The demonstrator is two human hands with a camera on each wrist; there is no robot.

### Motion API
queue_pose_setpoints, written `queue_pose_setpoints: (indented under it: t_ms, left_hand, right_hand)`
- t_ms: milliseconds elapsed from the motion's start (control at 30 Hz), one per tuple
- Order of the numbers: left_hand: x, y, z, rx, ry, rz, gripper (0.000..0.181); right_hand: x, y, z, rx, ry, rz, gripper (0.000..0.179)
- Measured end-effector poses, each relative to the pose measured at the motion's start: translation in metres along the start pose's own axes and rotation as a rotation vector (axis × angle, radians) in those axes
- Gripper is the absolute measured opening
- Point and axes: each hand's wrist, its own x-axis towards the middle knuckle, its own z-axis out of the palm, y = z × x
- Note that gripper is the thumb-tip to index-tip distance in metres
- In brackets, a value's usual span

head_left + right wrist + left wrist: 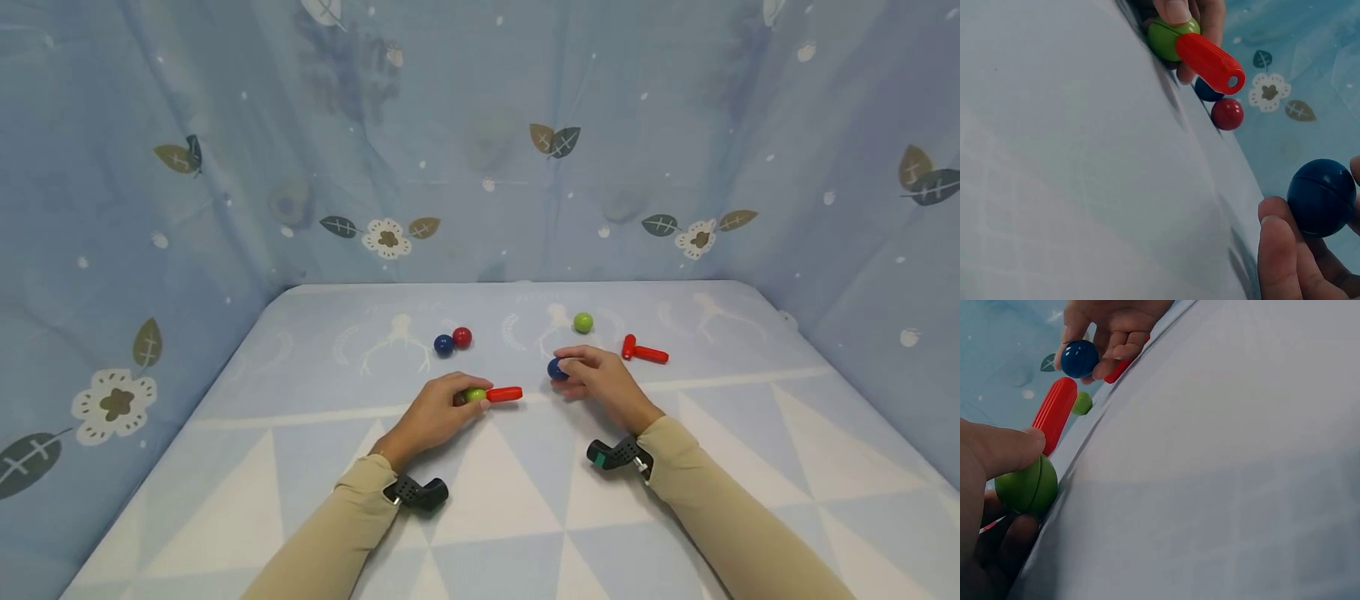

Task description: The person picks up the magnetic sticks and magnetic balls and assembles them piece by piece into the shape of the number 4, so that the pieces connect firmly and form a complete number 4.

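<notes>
My left hand [435,410] grips a green ball [1029,486] between thumb and fingers, low over the cloth. A ribbed red rod [505,393] extends from that ball toward the right; in the right wrist view its free end shows a small hole. My right hand [606,385] pinches a dark blue ball [1321,197] with a seam around it, a short way right of the rod's tip. Ball and rod are apart in the head view.
Behind my left hand, another blue ball [444,345] and a red ball [462,337] sit side by side. A second green ball [583,322] lies beyond my right hand. Two red rods [650,355] rest close together at the right. Patterned cloth walls [480,167] surround the table.
</notes>
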Motion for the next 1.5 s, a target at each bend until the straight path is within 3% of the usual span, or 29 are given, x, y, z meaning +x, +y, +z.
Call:
queue_pose_setpoints:
  t_ms: [300,833,1267,1500]
  left_hand:
    - [-0.001,-0.003,0.002,-0.015,0.0,-0.017,0.029]
    - [0.0,-0.005,-0.002,-0.02,-0.026,-0.018,0.031]
    - [-0.002,-0.004,-0.002,-0.009,-0.008,-0.033,0.029]
    - [0.001,-0.004,0.0,0.016,0.002,0.004,0.029]
  right_hand:
    - [-0.001,0.004,0.003,-0.033,-0.057,0.027,0.051]
    - [-0.005,0.004,0.014,-0.086,-0.106,0.016,0.045]
    - [-0.005,0.006,0.018,-0.162,-0.144,-0.016,0.042]
    - [-0.005,0.003,0.02,-0.204,-0.139,-0.016,0.045]
